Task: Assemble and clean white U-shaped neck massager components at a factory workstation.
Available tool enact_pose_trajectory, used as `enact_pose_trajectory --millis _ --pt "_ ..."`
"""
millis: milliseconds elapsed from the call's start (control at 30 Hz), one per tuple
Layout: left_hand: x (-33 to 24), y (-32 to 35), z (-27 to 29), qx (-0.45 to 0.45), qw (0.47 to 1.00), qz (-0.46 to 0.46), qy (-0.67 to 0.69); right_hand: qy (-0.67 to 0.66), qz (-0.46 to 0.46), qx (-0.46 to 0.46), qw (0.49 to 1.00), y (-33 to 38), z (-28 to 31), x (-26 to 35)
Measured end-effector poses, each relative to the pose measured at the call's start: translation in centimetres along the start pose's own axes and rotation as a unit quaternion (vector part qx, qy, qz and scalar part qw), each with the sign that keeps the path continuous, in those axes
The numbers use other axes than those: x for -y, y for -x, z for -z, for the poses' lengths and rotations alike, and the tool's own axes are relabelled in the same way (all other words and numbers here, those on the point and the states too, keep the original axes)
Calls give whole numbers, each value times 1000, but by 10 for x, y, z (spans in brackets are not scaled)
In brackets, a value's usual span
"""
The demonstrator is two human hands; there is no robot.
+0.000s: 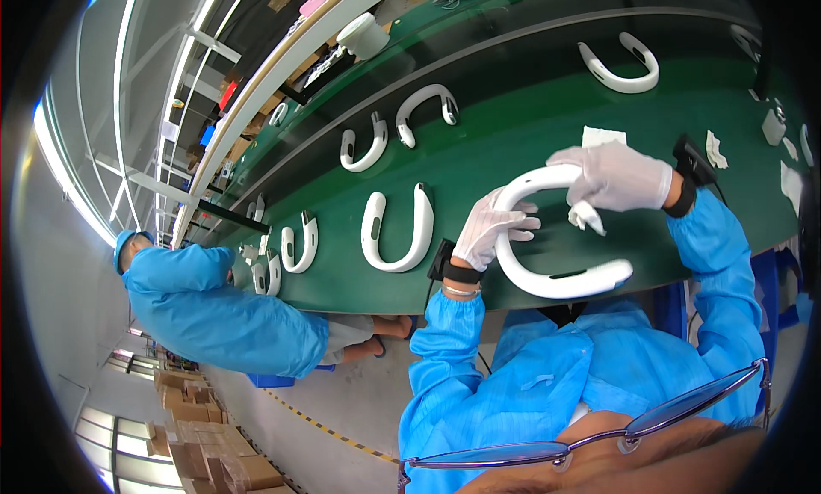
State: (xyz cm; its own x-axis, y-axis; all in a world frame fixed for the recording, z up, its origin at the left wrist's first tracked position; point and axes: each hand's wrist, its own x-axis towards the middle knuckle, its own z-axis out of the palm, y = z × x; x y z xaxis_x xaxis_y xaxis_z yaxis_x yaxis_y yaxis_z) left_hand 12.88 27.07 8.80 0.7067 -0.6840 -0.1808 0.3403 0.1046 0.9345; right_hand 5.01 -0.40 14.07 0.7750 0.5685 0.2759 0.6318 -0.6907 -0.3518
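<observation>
A white U-shaped neck fan [537, 280] is held above the green work table, its curve toward my left and its open side toward my right. My left hand [484, 230], in a thin white glove, is closed round the curved side. At the far arm of the fan, my gloved right hand [620, 177] has its fingers closed on the end, hiding the tip. A crumpled white wipe [587, 218] hangs below the right fingers. Another neck fan [398, 263] lies on the table left of my left hand. A folded white cloth [604, 137] lies just beyond my right hand.
More neck fans [633, 85] lie toward the back and left of the green table [496, 152]. Crumpled wipes [717, 150] and a small white block [773, 128] are at the right. A co-worker in a blue gown [214, 314] bends over the table at the left.
</observation>
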Motion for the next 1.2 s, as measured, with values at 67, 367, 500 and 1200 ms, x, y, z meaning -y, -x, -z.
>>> enact_pose_trajectory --millis 67,367,500,1200 --pt "-11 -7 2 40 992 17 -116 34 -105 50 993 -3 -10 9" --pt "21 -56 83 -67 959 -238 137 -13 -132 -134 982 -38 -31 -84" --pt "50 -61 101 -236 967 -91 22 297 -107 -183 931 -67 -48 -188" --pt "60 -37 88 -121 896 -151 -400 -375 -246 -290 846 -69 -34 -148"
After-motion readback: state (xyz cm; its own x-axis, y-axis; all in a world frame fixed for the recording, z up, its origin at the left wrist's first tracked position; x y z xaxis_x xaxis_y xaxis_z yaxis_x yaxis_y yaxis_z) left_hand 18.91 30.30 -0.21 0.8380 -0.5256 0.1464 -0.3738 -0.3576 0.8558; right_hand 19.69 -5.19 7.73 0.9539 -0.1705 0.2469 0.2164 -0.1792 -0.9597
